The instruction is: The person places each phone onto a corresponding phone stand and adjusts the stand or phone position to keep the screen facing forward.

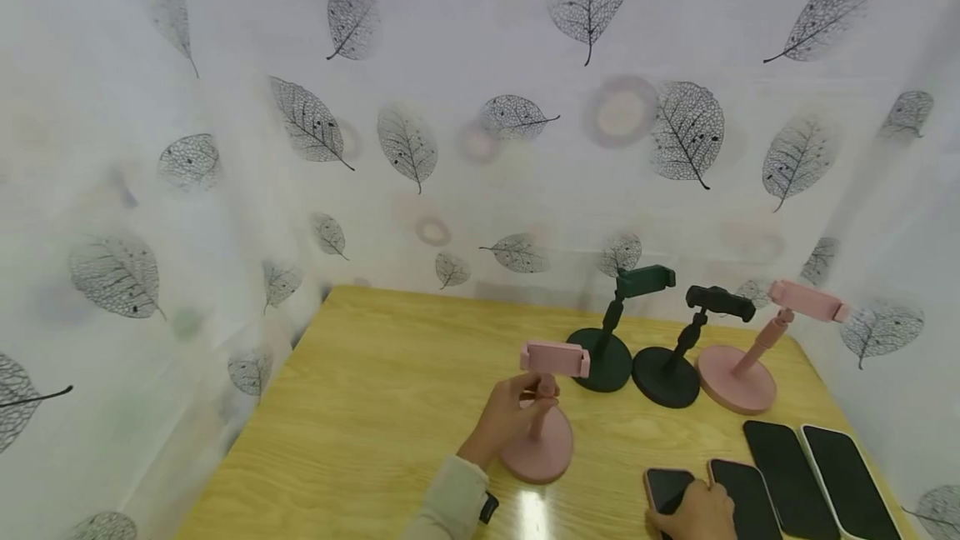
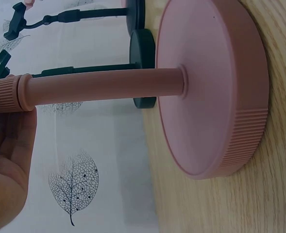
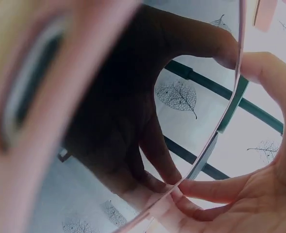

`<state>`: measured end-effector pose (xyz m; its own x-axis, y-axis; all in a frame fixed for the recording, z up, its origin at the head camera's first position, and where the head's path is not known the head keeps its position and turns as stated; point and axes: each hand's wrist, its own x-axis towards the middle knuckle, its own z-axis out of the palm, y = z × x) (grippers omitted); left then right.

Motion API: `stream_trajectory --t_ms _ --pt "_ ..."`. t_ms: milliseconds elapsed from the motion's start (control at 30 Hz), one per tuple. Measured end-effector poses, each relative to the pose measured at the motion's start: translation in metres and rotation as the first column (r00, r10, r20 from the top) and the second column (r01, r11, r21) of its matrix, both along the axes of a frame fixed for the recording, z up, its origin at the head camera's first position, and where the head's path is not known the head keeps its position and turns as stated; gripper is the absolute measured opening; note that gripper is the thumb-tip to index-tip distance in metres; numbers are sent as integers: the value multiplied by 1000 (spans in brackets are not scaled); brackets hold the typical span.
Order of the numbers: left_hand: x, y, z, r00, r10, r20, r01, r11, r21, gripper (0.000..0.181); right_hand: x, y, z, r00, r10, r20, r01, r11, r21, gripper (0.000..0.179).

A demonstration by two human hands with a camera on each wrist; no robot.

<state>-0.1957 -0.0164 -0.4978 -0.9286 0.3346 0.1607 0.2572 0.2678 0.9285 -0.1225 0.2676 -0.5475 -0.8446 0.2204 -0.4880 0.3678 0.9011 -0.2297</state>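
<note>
My left hand (image 1: pixel 510 415) grips the upper stem of a pink phone stand (image 1: pixel 542 444). The round base of this stand rests on the table in the left wrist view, and its clamp (image 1: pixel 555 358) sits above my fingers. At the front right, my right hand (image 1: pixel 697 511) holds a pink-edged phone (image 1: pixel 667 486) by its edges. Up close in the right wrist view, that phone's glossy dark screen (image 3: pixel 109 102) mirrors the hand, with thumb and fingertips on the rim. Beside it lies a second pink-edged phone (image 1: pixel 742 494), partly covered by the hand.
Behind stand a dark green phone stand (image 1: pixel 603 357), a black one (image 1: pixel 667 373) and another pink one (image 1: pixel 738 377). To the right lie a black phone (image 1: pixel 791 477) and a white-edged phone (image 1: pixel 851 482). A leaf-print curtain (image 1: pixel 480 40) borders the wooden table (image 1: pixel 360 407).
</note>
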Motion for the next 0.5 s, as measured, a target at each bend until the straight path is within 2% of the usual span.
stream_trajectory --t_ms 67,267,400,500 --pt "0 1 0 1000 3 -6 -3 1000 -2 15 0 -2 1 1000 -11 -21 10 1000 -9 92" --pt "0 0 0 998 -10 -57 9 1000 -25 13 0 -8 5 990 -65 -125 57 996 -74 121" --pt "-1 -1 -1 997 -15 -76 13 1000 -28 12 -3 -11 11 971 -83 -223 57 991 -120 115" --pt "0 -1 -2 998 -14 -62 13 1000 -21 13 -4 -13 15 939 -123 -322 64 980 -187 105"
